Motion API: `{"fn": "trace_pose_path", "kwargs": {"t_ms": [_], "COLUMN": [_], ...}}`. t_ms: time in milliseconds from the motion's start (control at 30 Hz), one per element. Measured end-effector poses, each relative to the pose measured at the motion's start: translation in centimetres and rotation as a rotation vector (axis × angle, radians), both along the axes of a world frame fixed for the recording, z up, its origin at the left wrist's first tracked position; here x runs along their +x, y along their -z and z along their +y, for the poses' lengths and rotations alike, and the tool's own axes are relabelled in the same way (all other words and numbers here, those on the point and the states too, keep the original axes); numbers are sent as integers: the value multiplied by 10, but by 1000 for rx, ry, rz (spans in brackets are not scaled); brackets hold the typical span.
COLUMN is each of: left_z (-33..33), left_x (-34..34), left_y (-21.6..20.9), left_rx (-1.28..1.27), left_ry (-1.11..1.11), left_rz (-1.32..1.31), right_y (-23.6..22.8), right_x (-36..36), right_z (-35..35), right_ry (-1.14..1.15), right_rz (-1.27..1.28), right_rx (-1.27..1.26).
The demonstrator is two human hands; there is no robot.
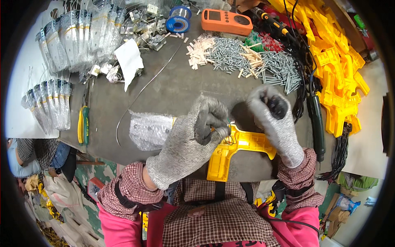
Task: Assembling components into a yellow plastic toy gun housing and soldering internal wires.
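Grey table (197, 82), yellow shell (245, 141), screws (227, 54), solder spool (179, 19)

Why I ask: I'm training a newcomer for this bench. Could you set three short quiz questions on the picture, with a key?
1. What colour is the handheld meter: a) white, b) orange, c) green?
2. True or false: the wire spool is to the right of the meter.
3. What do the left hand and right hand wear beside the yellow casing?

Key: 1. b. 2. False; it is to the left. 3. Grey gloves.
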State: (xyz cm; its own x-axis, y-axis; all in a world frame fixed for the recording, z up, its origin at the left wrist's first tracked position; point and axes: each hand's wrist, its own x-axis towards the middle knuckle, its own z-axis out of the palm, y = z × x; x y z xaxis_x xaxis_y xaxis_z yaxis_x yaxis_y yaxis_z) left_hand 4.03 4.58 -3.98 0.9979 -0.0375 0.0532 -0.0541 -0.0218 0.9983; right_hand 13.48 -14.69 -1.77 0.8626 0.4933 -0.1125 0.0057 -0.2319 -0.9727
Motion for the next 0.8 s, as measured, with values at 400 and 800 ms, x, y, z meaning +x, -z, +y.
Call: {"fn": "trace_pose_path", "kwargs": {"t_ms": [400, 800], "left_z": [8, 8], "left_x": [4, 6], "left_y": [4, -6], "left_rx": [-22, 57], "left_ry": [58, 38], "left_rz": [-40, 39], "right_y": [2, 5], "right_x": [-5, -7], "right_z": [2, 2], "right_ry": [-324, -248], "right_rz": [-161, 247], "right_rx": [-59, 96]}}
